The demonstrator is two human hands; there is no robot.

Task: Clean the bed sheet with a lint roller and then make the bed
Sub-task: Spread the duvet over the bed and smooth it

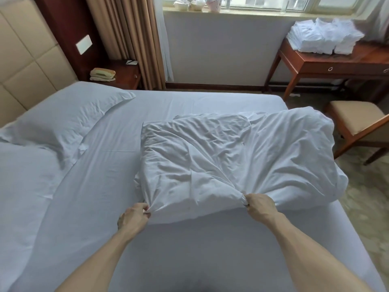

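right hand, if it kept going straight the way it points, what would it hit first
The right hand points up and to the left, straight into the crumpled white duvet whose edge it pinches. It would likely press into that bunched bulk first, though depth is hard to judge.

no readable text, label, brand, number or sign anywhere in view
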